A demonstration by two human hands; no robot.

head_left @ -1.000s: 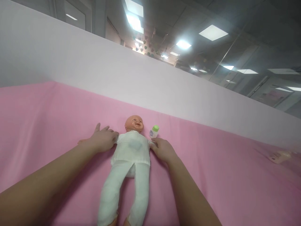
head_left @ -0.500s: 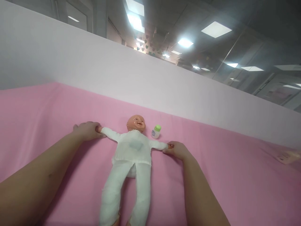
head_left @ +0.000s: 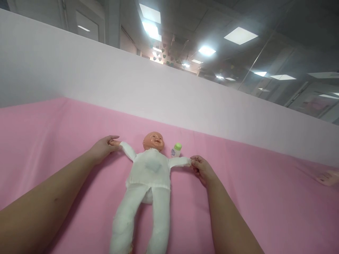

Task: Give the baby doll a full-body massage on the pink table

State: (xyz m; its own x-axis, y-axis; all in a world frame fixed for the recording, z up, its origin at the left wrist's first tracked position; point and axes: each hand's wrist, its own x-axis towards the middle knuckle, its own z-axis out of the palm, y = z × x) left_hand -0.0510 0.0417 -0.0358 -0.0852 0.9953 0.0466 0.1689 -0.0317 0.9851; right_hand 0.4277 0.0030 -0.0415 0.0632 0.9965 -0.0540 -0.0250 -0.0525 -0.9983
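A baby doll with a white cloth body lies on its back on the pink sheet, arms spread wide and head toward the wall. My left hand is at the doll's hand on the left side, thumb and fingers around it, one finger stretched out. With fingers pinched, my right hand holds the doll's other hand, which is mostly hidden by them. Beside the doll's head stands a small bottle with a green cap, near the outstretched right-side arm.
Behind the doll rises a low white wall with a glass panel above it, showing ceiling lights. A pale pink object, partly cut off, lies at the far right.
The doll's arms have shifted a little, the left-side one bending more upward. My left fingers have loosened and stretched, and my right hand has turned and moved slightly up.
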